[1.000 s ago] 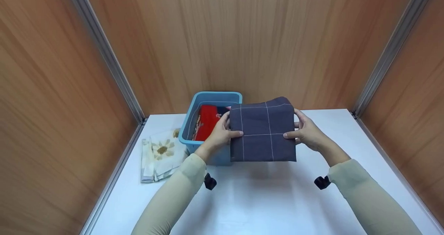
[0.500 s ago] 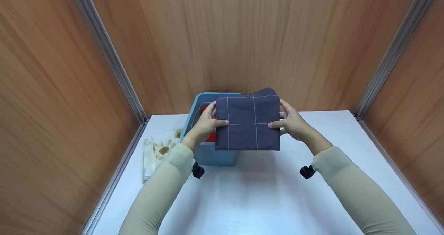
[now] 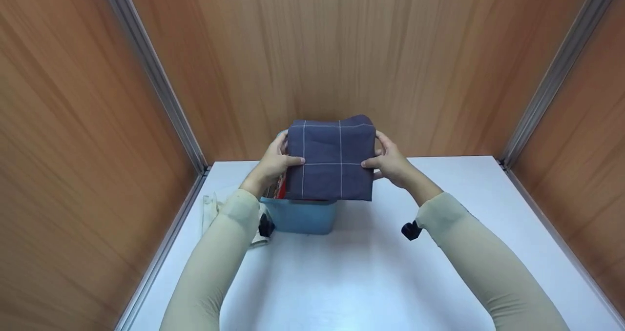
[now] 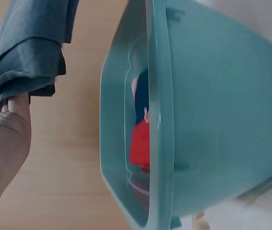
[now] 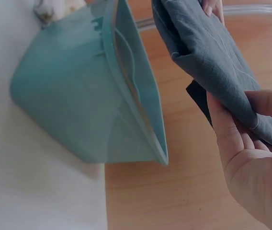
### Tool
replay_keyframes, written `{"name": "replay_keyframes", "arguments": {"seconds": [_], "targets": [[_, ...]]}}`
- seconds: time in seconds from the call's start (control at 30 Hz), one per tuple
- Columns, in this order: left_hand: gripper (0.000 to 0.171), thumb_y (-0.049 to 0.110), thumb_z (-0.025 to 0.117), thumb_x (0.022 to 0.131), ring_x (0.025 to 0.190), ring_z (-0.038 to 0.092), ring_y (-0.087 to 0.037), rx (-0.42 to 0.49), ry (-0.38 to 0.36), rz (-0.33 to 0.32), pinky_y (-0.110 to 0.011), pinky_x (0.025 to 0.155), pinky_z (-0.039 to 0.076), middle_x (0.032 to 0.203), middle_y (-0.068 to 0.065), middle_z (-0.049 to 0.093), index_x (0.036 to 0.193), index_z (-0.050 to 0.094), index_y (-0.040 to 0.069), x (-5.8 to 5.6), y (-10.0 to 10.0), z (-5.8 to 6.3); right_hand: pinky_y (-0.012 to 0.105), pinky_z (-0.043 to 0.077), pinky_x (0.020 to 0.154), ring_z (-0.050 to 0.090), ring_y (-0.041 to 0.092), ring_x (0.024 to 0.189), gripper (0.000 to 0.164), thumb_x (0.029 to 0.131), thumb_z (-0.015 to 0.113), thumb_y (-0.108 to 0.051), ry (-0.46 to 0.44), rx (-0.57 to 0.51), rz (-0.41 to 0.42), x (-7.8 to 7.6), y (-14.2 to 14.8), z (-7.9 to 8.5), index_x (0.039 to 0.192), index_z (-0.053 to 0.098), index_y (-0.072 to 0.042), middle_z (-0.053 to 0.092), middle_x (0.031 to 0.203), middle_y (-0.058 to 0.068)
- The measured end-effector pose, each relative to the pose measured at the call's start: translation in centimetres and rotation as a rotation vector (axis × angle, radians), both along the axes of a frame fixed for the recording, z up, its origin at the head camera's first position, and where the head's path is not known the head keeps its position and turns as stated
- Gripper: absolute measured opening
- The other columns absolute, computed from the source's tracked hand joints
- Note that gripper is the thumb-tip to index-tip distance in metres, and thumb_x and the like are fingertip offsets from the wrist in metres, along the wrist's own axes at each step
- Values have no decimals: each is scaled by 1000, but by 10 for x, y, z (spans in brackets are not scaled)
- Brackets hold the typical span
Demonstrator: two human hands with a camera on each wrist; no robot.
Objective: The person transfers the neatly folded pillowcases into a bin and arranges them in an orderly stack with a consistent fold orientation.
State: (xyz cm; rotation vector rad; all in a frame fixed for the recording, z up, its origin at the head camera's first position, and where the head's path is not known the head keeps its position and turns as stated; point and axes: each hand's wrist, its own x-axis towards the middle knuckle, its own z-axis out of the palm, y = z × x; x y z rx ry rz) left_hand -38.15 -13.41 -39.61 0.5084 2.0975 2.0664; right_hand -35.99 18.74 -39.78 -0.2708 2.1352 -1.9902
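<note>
A folded dark cloth [image 3: 332, 160] with thin white check lines is held up over the blue plastic bin [image 3: 302, 218]. My left hand [image 3: 273, 162] pinches its left edge, thumb on the front face. On the opposite edge, my right hand [image 3: 393, 162] grips the cloth the same way, fingers behind. Both wrist views show the cloth apart from the bin's rim. Inside the bin, a red cloth [image 4: 140, 143] and a navy cloth [image 4: 141, 96] show through the opening; in the head view the dark cloth hides most of the bin's contents.
A folded white cloth [image 3: 210, 211] lies on the white table [image 3: 361, 282] left of the bin, partly behind the left sleeve. Wood-grain panels [image 3: 332, 52] with metal corner posts [image 3: 549, 72] enclose the table at the back and sides.
Both hands have carried the dark cloth left and farther toward the back, from right of the bin to over it. The grip on the cloth looks the same.
</note>
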Motion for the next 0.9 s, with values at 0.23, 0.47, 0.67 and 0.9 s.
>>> {"name": "replay_keyframes", "arguments": {"seconds": [0.23,0.47,0.67,0.9], "targets": [[94,-17,66,92,150,52,-36,-67,0,53,-54,126,43,168,-16,48,171,24,11,-12,-20,-3,57,66,93,77,32,107,102,93,61,14,4,10,36,-12,-17,-4,175,17,-29,69,135,28],[96,-16,67,93,157,44,-35,-131,3,102,-53,131,37,172,-17,42,173,20,10,-21,-34,-3,49,68,89,79,27,100,104,94,62,15,11,49,19,-21,-33,-8,175,17,-31,71,131,28],[95,-18,66,90,158,42,-36,-148,25,118,-52,132,34,171,-19,42,171,23,7,-25,-43,-1,56,65,96,76,39,115,106,93,61,20,25,46,-23,-28,-49,-12,175,17,-30,67,140,32],[95,-14,66,92,160,39,-35,-187,34,159,-54,134,31,173,-18,39,172,21,9,-28,-58,2,47,66,94,67,44,132,107,93,61,21,41,23,-62,-34,-70,-16,176,15,-29,61,149,32]]}}
